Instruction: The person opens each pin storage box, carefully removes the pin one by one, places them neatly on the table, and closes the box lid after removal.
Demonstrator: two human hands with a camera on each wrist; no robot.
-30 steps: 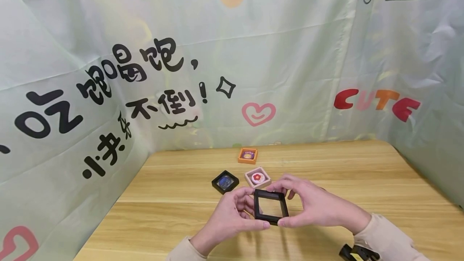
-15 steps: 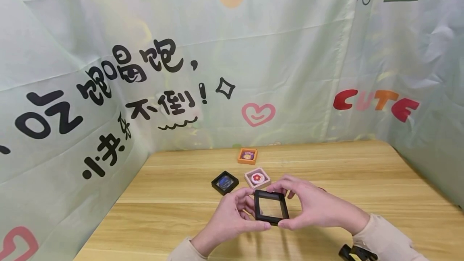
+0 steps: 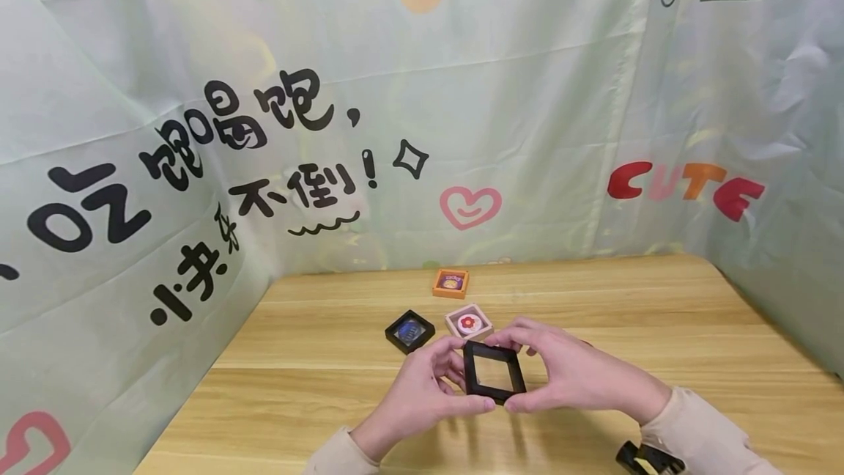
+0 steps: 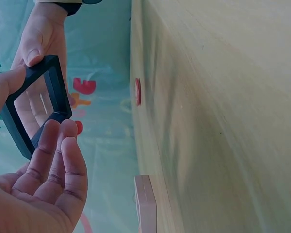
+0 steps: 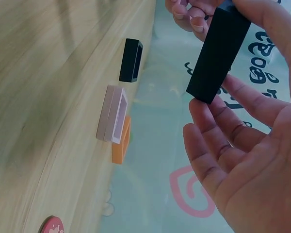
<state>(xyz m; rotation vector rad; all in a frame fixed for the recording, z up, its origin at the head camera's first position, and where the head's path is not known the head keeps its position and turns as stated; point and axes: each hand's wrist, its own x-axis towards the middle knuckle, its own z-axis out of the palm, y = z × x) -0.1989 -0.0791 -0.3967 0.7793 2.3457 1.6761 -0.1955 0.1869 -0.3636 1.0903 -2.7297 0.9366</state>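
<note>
A person lifts a black square frame (image 3: 493,393) above the wooden desk (image 3: 297,387), and both hands take part in the hold. The left hand (image 3: 425,391) grasps its left side, the thumb along the lower edge; the right hand (image 3: 570,372) grips the other side, between thumb at the lower corner and fingers at the upper edge. The frame is tilted, and through its square window one sees the wood in the head view (in the left wrist view, one sees there part of the right hand). Whether a clear film closes this window, I cannot tell. Behind the hands three smaller display boxes are lying on the desk. The pink box (image 3: 453,329), nearest behind the frame, contains a white round badge (image 3: 469,324) with a red flower. To its left, the small black box (image 3: 397,344) contains a blue round piece (image 3: 410,332), of which the print is too small to read. Farther back, near the printed cloth (image 3: 527,94), the orange box (image 3: 448,295) contains a purple piece (image 3: 451,283) with a yellow figure. A red round badge (image 5: 52,225) lies outside the boxes, directly on the desk, as the right wrist view shows.
</note>
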